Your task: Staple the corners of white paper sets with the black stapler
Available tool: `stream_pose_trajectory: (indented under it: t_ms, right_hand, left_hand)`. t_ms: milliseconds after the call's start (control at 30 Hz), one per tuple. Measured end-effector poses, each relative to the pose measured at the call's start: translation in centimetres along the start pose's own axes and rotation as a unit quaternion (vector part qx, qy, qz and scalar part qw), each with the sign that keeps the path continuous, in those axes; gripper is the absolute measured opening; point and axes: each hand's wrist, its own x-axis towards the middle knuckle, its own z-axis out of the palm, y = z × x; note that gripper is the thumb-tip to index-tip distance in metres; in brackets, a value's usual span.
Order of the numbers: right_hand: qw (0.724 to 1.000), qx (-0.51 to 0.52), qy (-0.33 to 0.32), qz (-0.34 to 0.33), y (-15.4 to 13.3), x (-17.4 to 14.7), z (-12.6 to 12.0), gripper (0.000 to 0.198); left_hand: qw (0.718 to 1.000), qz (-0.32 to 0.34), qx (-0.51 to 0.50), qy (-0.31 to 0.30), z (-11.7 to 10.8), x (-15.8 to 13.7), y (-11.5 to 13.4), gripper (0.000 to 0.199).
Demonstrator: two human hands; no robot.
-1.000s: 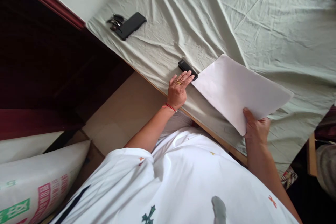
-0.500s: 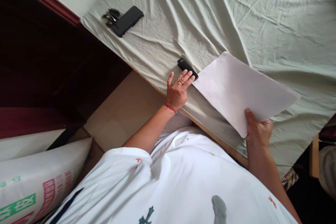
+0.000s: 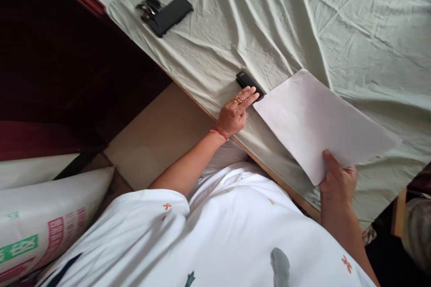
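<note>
White paper (image 3: 319,116), corner at the black stapler (image 3: 245,79), over the cloth (image 3: 215,60): likely light, floppy; we'd hold edges. Our right hand (image 3: 339,184) pinches its near side; our left hand (image 3: 232,119) presses the stapler, fingers (image 3: 248,97) extended.

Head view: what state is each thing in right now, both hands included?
Left hand: fingers extended, laid on the stapler.
Right hand: closed on the paper's edge, thumb on top.
Black stapler: lying on the cloth; whether pressed shut, can't tell.
Paper: unfolded, one corner at the stapler's end.
Black phone: lying flat, beside a blurred bunch of small items.
Cloth: wrinkled.
Sack: bulging.
</note>
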Motion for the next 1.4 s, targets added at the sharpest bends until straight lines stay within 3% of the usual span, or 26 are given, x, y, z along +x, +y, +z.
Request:
stream_pose_trajectory:
  t_ms: [167,300,367,433,533,633,800,933,1100,1200,1300,1400]
  right_hand:
    - [1.000,-0.001,0.011,-0.006,-1.5,0.2,-1.6,0.054]
    - [1.000,-0.012,-0.004,-0.014,-2.0,0.1,-3.3,0.056]
    - [0.999,-0.028,-0.022,-0.007,-2.0,-0.1,-3.8,0.055]
    - [0.999,-0.043,-0.033,0.005,-1.8,-0.5,-3.9,0.055]
    - [0.997,-0.052,-0.060,0.001,-1.5,-0.7,-3.6,0.052]
    - [0.993,-0.059,-0.099,-0.025,-1.2,-0.4,-3.1,0.046]
    - [0.984,-0.090,-0.150,-0.020,-0.1,0.9,-2.8,0.037]
    - [0.980,-0.107,-0.164,-0.025,0.8,1.4,-2.8,0.033]
    - [0.983,-0.085,-0.134,-0.091,1.3,1.3,-2.4,0.039]
    - [0.980,-0.100,-0.103,-0.136,1.5,1.1,-2.0,0.039]
    - [0.979,-0.104,-0.078,-0.156,1.7,1.1,-1.7,0.040]
    - [0.979,-0.103,-0.067,-0.161,1.8,1.1,-1.5,0.041]
  left_hand:
    - [1.000,0.009,0.011,0.017,-0.3,0.1,0.2,0.058]
    - [0.996,-0.059,0.000,0.064,-1.0,0.0,0.5,0.035]
    - [0.992,-0.105,-0.051,0.053,-1.3,0.0,0.7,0.027]
    - [0.979,-0.149,-0.140,0.017,-1.8,0.3,1.0,0.032]
    - [0.940,-0.194,-0.281,-0.015,-2.6,0.7,1.6,0.042]
    - [0.909,-0.217,-0.356,-0.019,-3.2,0.6,2.3,0.051]
    - [0.925,-0.220,-0.302,-0.075,-2.8,-0.1,2.7,0.035]
    - [0.954,-0.210,-0.212,-0.035,-1.9,0.0,2.7,0.030]
    - [0.965,-0.206,-0.164,0.003,-1.4,0.2,2.6,0.044]
    - [0.955,-0.216,-0.204,-0.003,-1.8,0.1,2.5,0.043]
    - [0.925,-0.226,-0.303,-0.037,-2.2,-0.1,2.2,0.024]
    - [0.904,-0.243,-0.348,-0.039,-2.2,-0.3,1.9,0.022]
